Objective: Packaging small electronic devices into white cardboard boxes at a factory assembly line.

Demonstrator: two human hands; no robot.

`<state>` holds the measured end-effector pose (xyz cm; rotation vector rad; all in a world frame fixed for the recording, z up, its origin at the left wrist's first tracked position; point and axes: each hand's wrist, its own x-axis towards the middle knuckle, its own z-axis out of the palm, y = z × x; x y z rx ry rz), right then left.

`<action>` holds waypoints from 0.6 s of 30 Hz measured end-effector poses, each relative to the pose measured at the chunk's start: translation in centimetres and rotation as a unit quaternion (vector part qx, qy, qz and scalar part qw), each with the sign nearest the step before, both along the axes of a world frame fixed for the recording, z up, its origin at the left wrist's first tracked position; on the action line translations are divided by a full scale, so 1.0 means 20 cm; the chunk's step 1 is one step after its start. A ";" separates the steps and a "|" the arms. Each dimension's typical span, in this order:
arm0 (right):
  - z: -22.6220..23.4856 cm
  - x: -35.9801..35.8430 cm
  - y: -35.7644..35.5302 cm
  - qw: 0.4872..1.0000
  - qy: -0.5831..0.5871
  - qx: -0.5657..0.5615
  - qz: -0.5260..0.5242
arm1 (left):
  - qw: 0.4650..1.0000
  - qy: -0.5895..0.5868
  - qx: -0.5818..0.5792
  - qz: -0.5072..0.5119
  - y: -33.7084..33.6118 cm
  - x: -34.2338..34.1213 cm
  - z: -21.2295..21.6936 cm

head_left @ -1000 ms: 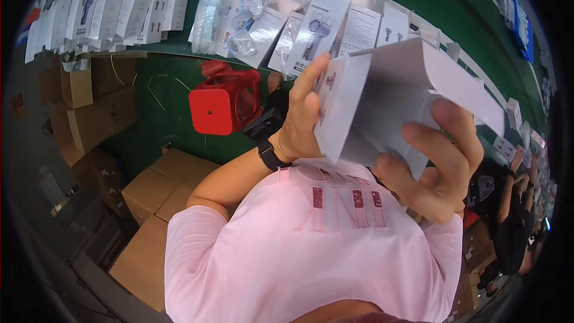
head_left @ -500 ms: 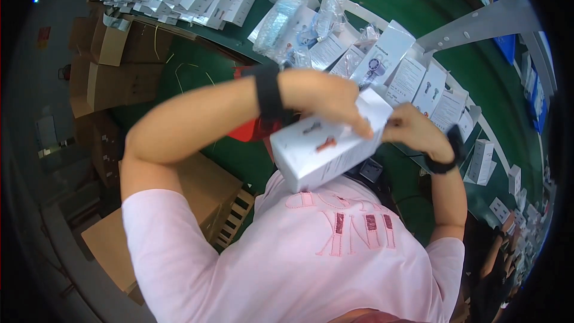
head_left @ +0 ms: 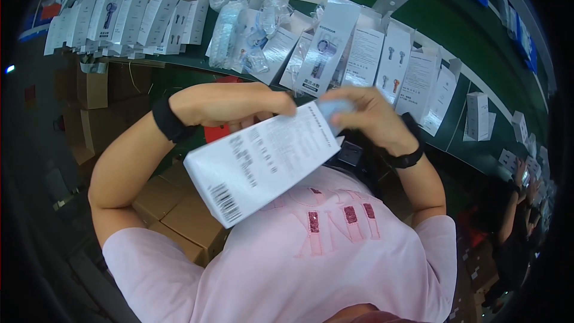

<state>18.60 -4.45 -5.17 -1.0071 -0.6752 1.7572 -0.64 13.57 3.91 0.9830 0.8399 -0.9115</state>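
box between hands | packages behind | cartons below-left

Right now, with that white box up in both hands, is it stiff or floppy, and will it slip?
The white box probably stays stiff: its faces look flat and its edges crisp. It seems light, since the left hand and right hand hold it only at the top end. Its smooth printed surface may be a bit slippery.

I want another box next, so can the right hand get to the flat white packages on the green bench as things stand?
Probably not yet: the right hand grips the white box together with the left hand, though the flat white packages lie close beyond.
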 end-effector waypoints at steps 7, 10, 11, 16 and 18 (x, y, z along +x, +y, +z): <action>-0.36 0.35 0.06 0.913 -0.368 -0.028 -0.172 | 0.913 -0.293 -0.081 0.273 -0.01 -0.49 -0.26; -0.39 0.30 0.09 0.798 -0.592 0.003 -0.117 | 0.864 -0.303 -0.096 0.391 -0.13 -0.60 -0.43; -0.34 0.28 0.10 0.737 -0.668 0.004 -0.103 | 0.884 -0.300 -0.040 0.355 -0.19 -0.59 -0.45; -0.09 0.15 0.18 0.450 -0.891 0.029 -0.048 | 0.847 -0.326 -0.049 0.416 -0.17 -0.77 -0.56; 0.20 -0.11 0.33 0.573 -0.810 0.060 -0.108 | 0.810 -0.331 -0.034 0.483 -0.08 -0.91 -0.61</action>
